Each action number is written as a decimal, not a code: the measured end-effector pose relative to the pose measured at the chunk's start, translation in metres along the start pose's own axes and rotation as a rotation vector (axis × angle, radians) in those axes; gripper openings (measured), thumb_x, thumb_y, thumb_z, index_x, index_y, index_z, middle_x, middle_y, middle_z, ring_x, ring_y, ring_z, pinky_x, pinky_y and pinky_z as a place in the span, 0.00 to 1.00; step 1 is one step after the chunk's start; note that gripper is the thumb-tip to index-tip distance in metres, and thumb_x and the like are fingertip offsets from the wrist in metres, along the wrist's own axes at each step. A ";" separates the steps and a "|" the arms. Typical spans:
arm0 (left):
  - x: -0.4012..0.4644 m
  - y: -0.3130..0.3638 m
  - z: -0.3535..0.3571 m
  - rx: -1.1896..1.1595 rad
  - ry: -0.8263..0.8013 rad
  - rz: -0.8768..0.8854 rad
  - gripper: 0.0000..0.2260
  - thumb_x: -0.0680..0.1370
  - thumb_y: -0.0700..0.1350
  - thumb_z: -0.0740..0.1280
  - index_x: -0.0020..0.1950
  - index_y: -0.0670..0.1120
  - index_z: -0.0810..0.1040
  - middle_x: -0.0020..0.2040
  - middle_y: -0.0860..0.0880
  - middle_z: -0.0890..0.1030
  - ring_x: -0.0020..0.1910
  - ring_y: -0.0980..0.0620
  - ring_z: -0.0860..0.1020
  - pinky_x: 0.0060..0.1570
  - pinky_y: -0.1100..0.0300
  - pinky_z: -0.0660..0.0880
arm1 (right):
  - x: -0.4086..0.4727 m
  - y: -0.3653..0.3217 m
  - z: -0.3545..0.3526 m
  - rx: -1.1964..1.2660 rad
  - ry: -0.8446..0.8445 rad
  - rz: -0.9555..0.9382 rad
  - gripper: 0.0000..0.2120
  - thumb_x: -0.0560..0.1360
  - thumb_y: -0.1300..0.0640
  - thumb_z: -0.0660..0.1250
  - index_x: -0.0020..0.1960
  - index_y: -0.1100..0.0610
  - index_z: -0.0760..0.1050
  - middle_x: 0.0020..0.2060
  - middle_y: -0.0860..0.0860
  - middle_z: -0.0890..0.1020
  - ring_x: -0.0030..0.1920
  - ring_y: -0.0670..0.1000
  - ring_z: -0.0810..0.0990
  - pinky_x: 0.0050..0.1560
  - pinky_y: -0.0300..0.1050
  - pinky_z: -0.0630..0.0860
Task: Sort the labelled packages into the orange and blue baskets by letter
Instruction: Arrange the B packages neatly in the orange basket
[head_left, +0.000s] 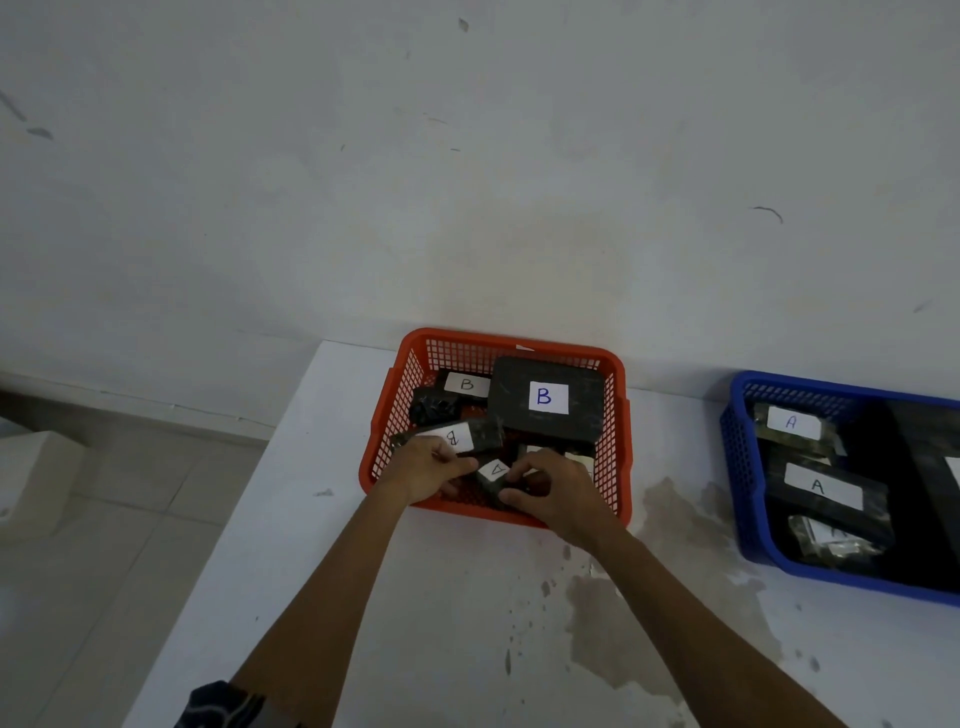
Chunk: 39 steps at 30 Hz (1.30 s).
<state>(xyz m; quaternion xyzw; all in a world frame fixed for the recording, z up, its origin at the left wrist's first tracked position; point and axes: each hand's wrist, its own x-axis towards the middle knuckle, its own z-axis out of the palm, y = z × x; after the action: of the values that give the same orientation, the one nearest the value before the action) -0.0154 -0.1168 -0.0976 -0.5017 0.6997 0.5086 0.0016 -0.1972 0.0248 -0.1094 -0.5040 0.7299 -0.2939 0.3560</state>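
The orange basket (519, 340) stands at the table's far edge and holds several black packages. A large one with a white B label (548, 397) lies at its back right, a smaller B package (466, 384) behind it to the left. My left hand (431, 467) grips the near end of another B package (460, 435). My right hand (553, 488) is closed around a small black package with an A label (493, 472) at the basket's front. The blue basket (737, 467) at the right holds A-labelled packages (818, 486).
The white table (415, 597) carries stains and flaked paint near its right half. Its left edge drops to a tiled floor (104, 519). A white wall rises right behind both baskets. A white block (31, 467) stands on the floor at far left.
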 end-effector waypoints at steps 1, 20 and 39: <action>0.000 0.001 -0.002 -0.037 -0.004 -0.016 0.12 0.75 0.53 0.73 0.50 0.46 0.80 0.48 0.49 0.85 0.40 0.54 0.86 0.45 0.58 0.82 | -0.002 -0.002 -0.001 0.005 0.009 -0.009 0.08 0.72 0.45 0.75 0.48 0.44 0.79 0.54 0.40 0.77 0.51 0.43 0.81 0.48 0.33 0.78; -0.017 0.030 0.007 -0.152 -0.096 0.210 0.10 0.79 0.54 0.67 0.58 0.56 0.82 0.52 0.59 0.84 0.49 0.61 0.82 0.41 0.71 0.76 | -0.017 -0.016 -0.035 0.430 0.131 0.079 0.15 0.78 0.56 0.70 0.64 0.51 0.77 0.54 0.48 0.83 0.51 0.49 0.84 0.45 0.43 0.84; -0.011 0.056 0.073 0.222 0.138 0.347 0.11 0.81 0.47 0.65 0.63 0.49 0.78 0.63 0.48 0.80 0.60 0.54 0.75 0.59 0.57 0.71 | -0.164 0.127 -0.172 0.089 0.871 0.492 0.19 0.76 0.49 0.73 0.63 0.56 0.78 0.55 0.55 0.81 0.53 0.54 0.82 0.53 0.46 0.78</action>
<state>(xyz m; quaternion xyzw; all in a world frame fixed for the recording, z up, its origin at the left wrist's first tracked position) -0.0869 -0.0582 -0.0879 -0.4041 0.8258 0.3855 -0.0784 -0.3650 0.2320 -0.0742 -0.1317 0.8947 -0.4152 0.0984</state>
